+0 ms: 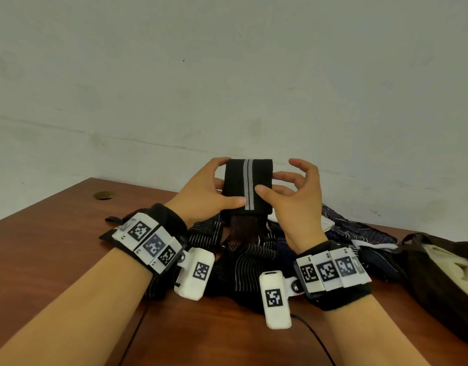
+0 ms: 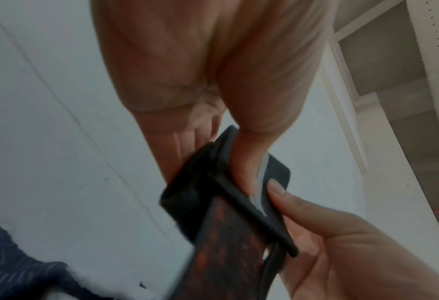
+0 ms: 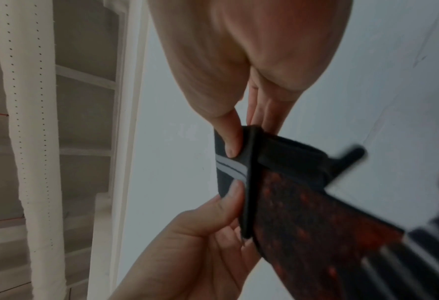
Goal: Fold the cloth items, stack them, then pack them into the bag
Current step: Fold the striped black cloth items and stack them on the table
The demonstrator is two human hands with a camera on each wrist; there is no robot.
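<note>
Folding a striped band between two hands.
Left hand [image 1: 205, 191] and right hand [image 1: 290, 199] each pinched the band [image 1: 247, 186], held upright above the cloth pile [image 1: 240, 260]; bag [image 1: 438, 265] lay nearer the right hand.

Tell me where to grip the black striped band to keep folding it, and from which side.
Grip the band by its two side edges, left hand from the left and right hand from the right, thumbs on the striped face. It stands upright, its brown tail hanging below.
</note>
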